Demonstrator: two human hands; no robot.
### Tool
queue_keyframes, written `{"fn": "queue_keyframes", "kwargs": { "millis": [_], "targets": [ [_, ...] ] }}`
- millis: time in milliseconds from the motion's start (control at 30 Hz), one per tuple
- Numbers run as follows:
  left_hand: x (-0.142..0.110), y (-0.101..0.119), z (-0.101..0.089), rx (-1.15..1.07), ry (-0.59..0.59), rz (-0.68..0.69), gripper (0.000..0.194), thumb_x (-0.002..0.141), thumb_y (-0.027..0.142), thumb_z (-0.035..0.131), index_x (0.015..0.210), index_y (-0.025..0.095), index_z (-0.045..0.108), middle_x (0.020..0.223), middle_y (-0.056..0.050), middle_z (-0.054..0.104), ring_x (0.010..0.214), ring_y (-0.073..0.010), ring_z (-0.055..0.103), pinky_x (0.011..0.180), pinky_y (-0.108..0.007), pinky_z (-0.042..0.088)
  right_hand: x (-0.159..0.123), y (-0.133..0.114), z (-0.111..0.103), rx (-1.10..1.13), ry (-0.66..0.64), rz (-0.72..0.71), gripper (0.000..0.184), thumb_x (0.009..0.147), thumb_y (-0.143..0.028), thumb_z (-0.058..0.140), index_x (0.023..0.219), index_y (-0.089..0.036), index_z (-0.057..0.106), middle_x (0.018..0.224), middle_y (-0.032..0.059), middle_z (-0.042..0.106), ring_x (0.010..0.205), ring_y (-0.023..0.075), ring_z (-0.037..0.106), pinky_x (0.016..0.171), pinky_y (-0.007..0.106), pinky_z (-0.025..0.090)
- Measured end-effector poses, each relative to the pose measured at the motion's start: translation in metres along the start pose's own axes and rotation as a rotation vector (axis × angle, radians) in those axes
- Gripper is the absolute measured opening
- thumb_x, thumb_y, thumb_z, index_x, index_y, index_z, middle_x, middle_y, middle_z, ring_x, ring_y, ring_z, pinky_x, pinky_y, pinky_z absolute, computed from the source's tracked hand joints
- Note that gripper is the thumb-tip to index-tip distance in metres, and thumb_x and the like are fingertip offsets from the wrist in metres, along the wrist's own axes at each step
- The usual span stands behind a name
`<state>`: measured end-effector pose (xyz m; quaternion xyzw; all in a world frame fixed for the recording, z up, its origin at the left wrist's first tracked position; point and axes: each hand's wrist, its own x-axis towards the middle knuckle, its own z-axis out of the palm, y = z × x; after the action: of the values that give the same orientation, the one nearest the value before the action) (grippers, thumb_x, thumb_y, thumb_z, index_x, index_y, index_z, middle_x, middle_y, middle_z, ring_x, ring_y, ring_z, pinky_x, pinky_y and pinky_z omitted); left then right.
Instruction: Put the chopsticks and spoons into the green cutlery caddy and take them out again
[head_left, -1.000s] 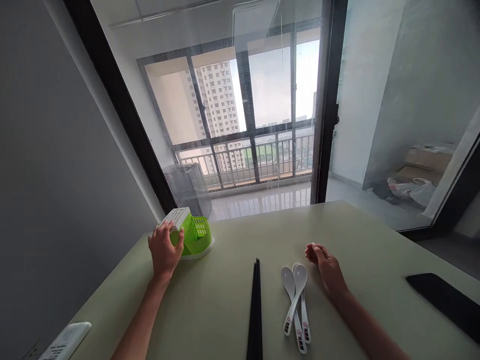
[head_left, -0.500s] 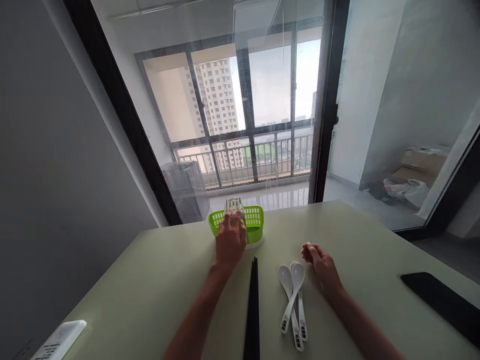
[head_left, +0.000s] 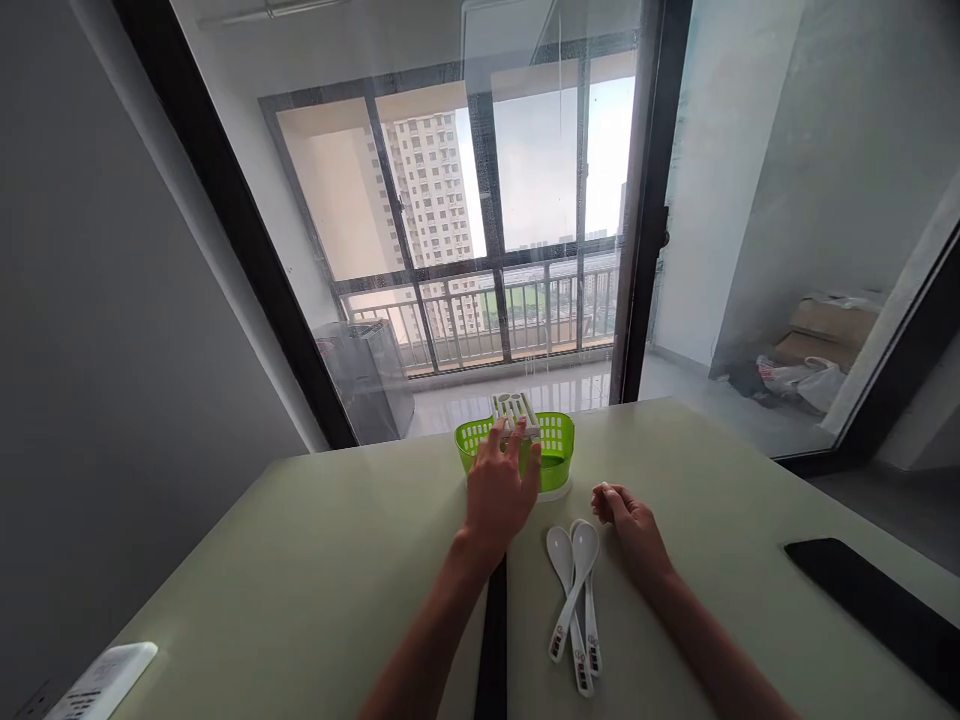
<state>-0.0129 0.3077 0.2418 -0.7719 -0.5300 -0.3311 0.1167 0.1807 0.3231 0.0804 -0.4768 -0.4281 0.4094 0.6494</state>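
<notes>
My left hand grips the near side of a green plastic utensil basket, its fingers reaching up to a white slotted piece at the top. The hand covers part of the basket's front. My right hand rests loosely curled on the table, to the right of the basket, with nothing visible in its fingers. Between my forearms lie several white spoons, crossed over one another, with dark printed marks on their handles. Black chopsticks lie left of the spoons, their far ends hidden by my left hand.
The pale green table ends just behind the basket, near a glass door. A black flat object lies at the right, and a white power strip is at the left edge.
The basket has slid to the right across the table with my left hand on it. My left wrist now covers the chopsticks' far ends. My right hand and the spoons stay in place.
</notes>
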Motion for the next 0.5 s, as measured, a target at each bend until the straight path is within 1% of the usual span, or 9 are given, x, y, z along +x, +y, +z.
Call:
{"fn": "queue_keyframes", "kwargs": {
  "millis": [100, 167, 200, 267, 300, 333, 367, 433, 500],
  "targets": [
    [-0.005, -0.022, -0.008, -0.04, 0.168, 0.032, 0.04, 0.103, 0.032, 0.042, 0.14, 0.024, 0.053, 0.141, -0.012, 0.054, 0.129, -0.0266, 0.052, 0.109, -0.046, 0.044, 0.0, 0.0, 0.0, 0.0, -0.002, -0.003, 0.045, 0.083, -0.066, 0.063, 0.08, -0.021, 0.069, 0.072, 0.0023, 0.067, 0.067, 0.0188, 0.059, 0.063, 0.029, 0.05],
    [-0.014, -0.045, -0.01, -0.11, 0.229, -0.019, 0.034, 0.102, 0.032, 0.042, 0.131, 0.021, 0.057, 0.129, -0.012, 0.058, 0.117, -0.0235, 0.058, 0.101, -0.041, 0.048, 0.001, 0.001, 0.001, 0.002, -0.002, -0.004, 0.045, 0.083, -0.066, 0.062, 0.08, -0.021, 0.069, 0.072, 0.0023, 0.067, 0.067, 0.0189, 0.059, 0.063, 0.029, 0.049],
    [-0.021, -0.058, -0.009, -0.152, 0.217, -0.083, 0.031, 0.102, 0.033, 0.041, 0.123, 0.02, 0.058, 0.121, -0.011, 0.06, 0.106, -0.0215, 0.061, 0.093, -0.037, 0.051, 0.001, 0.001, 0.002, 0.002, -0.002, -0.004, 0.045, 0.083, -0.066, 0.062, 0.08, -0.021, 0.069, 0.072, 0.0022, 0.067, 0.066, 0.0189, 0.059, 0.063, 0.029, 0.049],
    [-0.037, -0.087, -0.007, -0.206, 0.106, -0.249, 0.029, 0.102, 0.039, 0.038, 0.104, 0.02, 0.059, 0.098, -0.006, 0.064, 0.078, -0.0171, 0.061, 0.073, -0.03, 0.049, 0.001, 0.002, 0.002, 0.001, -0.003, -0.003, 0.046, 0.083, -0.066, 0.061, 0.08, -0.021, 0.069, 0.071, 0.0019, 0.067, 0.066, 0.0187, 0.058, 0.063, 0.029, 0.049],
    [-0.046, -0.103, -0.006, -0.198, 0.027, -0.309, 0.032, 0.101, 0.042, 0.036, 0.093, 0.021, 0.057, 0.082, -0.001, 0.061, 0.068, -0.0159, 0.057, 0.067, -0.028, 0.045, 0.001, 0.002, 0.003, 0.0, -0.003, -0.001, 0.046, 0.083, -0.066, 0.062, 0.08, -0.021, 0.068, 0.071, 0.0017, 0.066, 0.066, 0.0186, 0.058, 0.063, 0.029, 0.049],
    [-0.055, -0.118, -0.006, -0.197, -0.023, -0.323, 0.035, 0.1, 0.045, 0.036, 0.082, 0.021, 0.055, 0.069, 0.002, 0.056, 0.06, -0.0149, 0.052, 0.062, -0.027, 0.041, 0.001, 0.002, 0.003, -0.003, -0.004, 0.001, 0.047, 0.082, -0.067, 0.062, 0.08, -0.021, 0.068, 0.071, 0.0016, 0.066, 0.065, 0.0185, 0.058, 0.063, 0.029, 0.048],
    [-0.064, -0.132, -0.006, -0.201, -0.07, -0.325, 0.039, 0.098, 0.048, 0.039, 0.073, 0.022, 0.051, 0.062, 0.004, 0.05, 0.055, -0.0137, 0.048, 0.058, -0.026, 0.038, 0.001, 0.002, 0.003, -0.005, -0.005, 0.004, 0.047, 0.082, -0.067, 0.062, 0.079, -0.021, 0.068, 0.07, 0.0016, 0.066, 0.065, 0.0185, 0.057, 0.062, 0.029, 0.048],
    [-0.079, -0.16, -0.01, -0.208, -0.148, -0.328, 0.045, 0.094, 0.054, 0.041, 0.062, 0.022, 0.044, 0.054, 0.006, 0.039, 0.05, -0.0118, 0.04, 0.054, -0.024, 0.033, 0.0, 0.002, 0.003, -0.009, -0.007, 0.01, 0.047, 0.082, -0.067, 0.063, 0.079, -0.021, 0.068, 0.07, 0.0015, 0.066, 0.065, 0.0184, 0.057, 0.062, 0.029, 0.047],
    [-0.092, -0.183, -0.016, -0.206, -0.189, -0.347, 0.049, 0.091, 0.059, 0.04, 0.058, 0.022, 0.038, 0.052, 0.006, 0.033, 0.05, -0.0109, 0.036, 0.053, -0.023, 0.03, -0.001, 0.002, 0.003, -0.012, -0.01, 0.016, 0.047, 0.082, -0.067, 0.062, 0.079, -0.021, 0.068, 0.07, 0.0014, 0.066, 0.065, 0.0183, 0.057, 0.062, 0.029, 0.047]
  ]
}}
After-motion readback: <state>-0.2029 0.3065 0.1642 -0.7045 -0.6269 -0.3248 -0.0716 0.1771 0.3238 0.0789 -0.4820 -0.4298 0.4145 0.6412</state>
